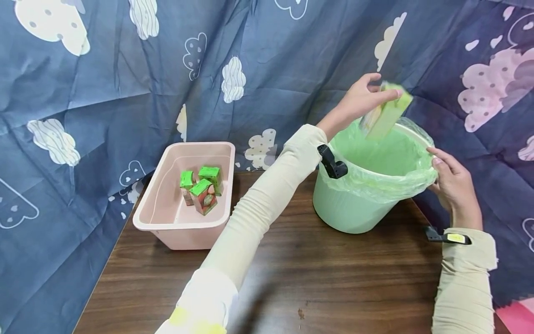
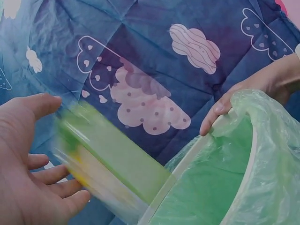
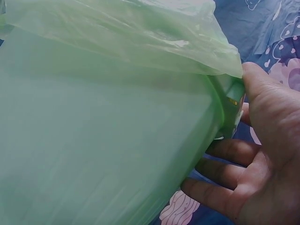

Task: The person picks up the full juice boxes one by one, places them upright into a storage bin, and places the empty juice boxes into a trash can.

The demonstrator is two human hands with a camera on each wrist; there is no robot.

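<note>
A light green carton (image 1: pixel 388 113), blurred, is tilted over the mouth of the green trash bin (image 1: pixel 354 211). My left hand (image 1: pixel 362 99) is beside the carton, its fingers spread; the left wrist view shows the blurred carton (image 2: pixel 112 159) away from the fingertips, its lower end at the bin's rim. A thin green bag (image 1: pixel 375 183) lines the bin and folds over its rim. On the bin's right side, my right hand (image 1: pixel 454 185) grips the rim and bag, thumb on top and fingers beneath. The right wrist view shows the thumb at the bag's edge.
A pink plastic basin (image 1: pixel 143 222) stands left of the bin, holding 3 small green-topped boxes (image 1: pixel 203 197). Both containers are on a dark wooden table (image 1: pixel 333 278). Behind them hangs a blue cloth (image 1: pixel 167 102) with cloud prints.
</note>
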